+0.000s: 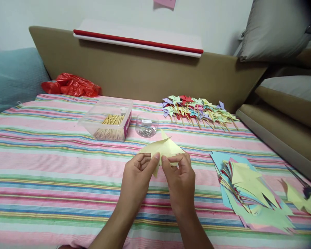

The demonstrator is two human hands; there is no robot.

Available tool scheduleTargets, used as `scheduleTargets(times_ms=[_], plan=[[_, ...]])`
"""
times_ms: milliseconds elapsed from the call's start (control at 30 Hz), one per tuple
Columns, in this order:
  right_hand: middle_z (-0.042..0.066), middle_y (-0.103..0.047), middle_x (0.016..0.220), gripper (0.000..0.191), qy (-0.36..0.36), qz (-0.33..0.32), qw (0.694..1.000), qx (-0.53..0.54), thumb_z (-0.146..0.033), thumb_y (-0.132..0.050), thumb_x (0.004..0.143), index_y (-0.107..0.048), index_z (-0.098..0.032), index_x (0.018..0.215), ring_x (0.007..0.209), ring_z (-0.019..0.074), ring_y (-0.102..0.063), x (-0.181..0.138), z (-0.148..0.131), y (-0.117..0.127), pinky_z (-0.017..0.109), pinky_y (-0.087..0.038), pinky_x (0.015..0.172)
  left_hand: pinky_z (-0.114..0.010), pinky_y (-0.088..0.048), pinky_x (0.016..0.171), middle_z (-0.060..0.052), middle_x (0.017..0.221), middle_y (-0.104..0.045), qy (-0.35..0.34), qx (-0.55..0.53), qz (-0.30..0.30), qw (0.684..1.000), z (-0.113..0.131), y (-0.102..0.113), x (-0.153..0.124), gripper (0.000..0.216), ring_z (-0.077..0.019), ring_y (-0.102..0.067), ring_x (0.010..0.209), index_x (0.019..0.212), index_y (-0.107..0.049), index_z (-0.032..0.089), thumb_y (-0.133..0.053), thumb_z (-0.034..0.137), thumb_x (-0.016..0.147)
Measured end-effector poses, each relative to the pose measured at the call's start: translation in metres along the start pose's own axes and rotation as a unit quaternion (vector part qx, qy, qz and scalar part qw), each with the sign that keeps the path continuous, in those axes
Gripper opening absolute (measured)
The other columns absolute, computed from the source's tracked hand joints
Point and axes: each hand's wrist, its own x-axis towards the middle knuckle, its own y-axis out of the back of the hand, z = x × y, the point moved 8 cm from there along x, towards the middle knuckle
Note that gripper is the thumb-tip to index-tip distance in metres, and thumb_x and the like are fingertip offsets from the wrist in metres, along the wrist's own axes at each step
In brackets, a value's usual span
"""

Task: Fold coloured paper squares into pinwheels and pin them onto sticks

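Note:
Both my hands hold one pale yellow cut paper square (162,148) above the striped cloth. My left hand (137,176) pinches its lower left part, thumb and fingers closed on the paper. My right hand (179,178) grips the lower right part, fingers curled over a flap. The paper's pointed corners stick up and out beyond my fingers. Behind it stand a small clear jar of silver pins (146,126) and a clear plastic box of wooden sticks (109,119).
A row of finished paper pinwheels on sticks (197,110) lies at the back right. A stack of coloured cut papers (248,190) lies to the right, more yellow scraps (304,200) beyond. A red plastic bag (71,85) sits back left. Cushions line the right edge.

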Motion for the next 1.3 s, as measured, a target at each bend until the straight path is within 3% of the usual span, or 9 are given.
scheduleTargets(times_ms=[300, 767, 967, 1200, 1300], plan=[[0.002, -0.049, 0.099, 0.019, 0.005, -0.003, 1.0, 0.028, -0.032, -0.072, 0.082, -0.059, -0.021, 0.075, 0.093, 0.0193, -0.062, -0.0026, 0.0035, -0.0003, 0.038, -0.053, 0.084, -0.022, -0.049, 0.069, -0.002, 0.075, -0.072, 0.008, 0.007, 0.01, 1.0, -0.0004, 0.0013, -0.0007, 0.022, -0.015, -0.064, 0.074, 0.079, -0.069, 0.017, -0.076, 0.037, 0.082], [0.0, -0.047, 0.093, 0.019, 0.023, 0.007, 0.999, 0.021, -0.031, -0.072, 0.083, -0.059, -0.021, 0.074, 0.087, 0.0173, -0.06, -0.0039, -0.0009, -0.0015, 0.034, -0.054, 0.08, -0.022, -0.049, 0.066, -0.002, 0.075, -0.072, 0.009, 0.003, 0.009, 1.0, -0.0005, 0.0007, -0.0014, 0.022, -0.0146, -0.064, 0.072, 0.08, -0.069, 0.016, -0.075, 0.036, 0.083], [0.003, -0.049, 0.099, 0.019, 0.024, 0.007, 0.999, 0.021, -0.032, -0.072, 0.083, -0.059, -0.021, 0.075, 0.095, 0.0195, -0.06, -0.0042, -0.0005, -0.0008, 0.037, -0.053, 0.086, -0.024, -0.05, 0.066, -0.003, 0.077, -0.073, 0.016, 0.002, 0.018, 1.0, -0.0013, 0.002, -0.0006, 0.022, -0.016, -0.065, 0.072, 0.079, -0.069, 0.016, -0.078, 0.037, 0.079], [0.001, -0.049, 0.094, 0.019, 0.028, 0.004, 1.0, 0.007, -0.033, -0.071, 0.084, -0.058, -0.021, 0.075, 0.091, 0.0189, -0.06, -0.0046, -0.0016, -0.001, 0.036, -0.053, 0.082, -0.023, -0.049, 0.066, 0.0, 0.073, -0.068, 0.021, -0.004, 0.021, 1.0, -0.0043, 0.0029, 0.0007, 0.023, -0.0137, -0.061, 0.07, 0.075, -0.068, 0.017, -0.082, 0.035, 0.076], [0.002, -0.05, 0.095, 0.018, 0.037, 0.002, 0.999, -0.008, -0.034, -0.07, 0.085, -0.059, -0.022, 0.076, 0.098, 0.0212, -0.061, -0.0055, -0.0025, -0.0017, 0.039, -0.052, 0.088, -0.021, -0.044, 0.061, 0.003, 0.066, -0.06, 0.007, 0.013, 0.012, 1.0, -0.0036, 0.0036, 0.0012, 0.026, -0.0117, -0.055, 0.065, 0.072, -0.064, 0.017, -0.079, 0.037, 0.079]])
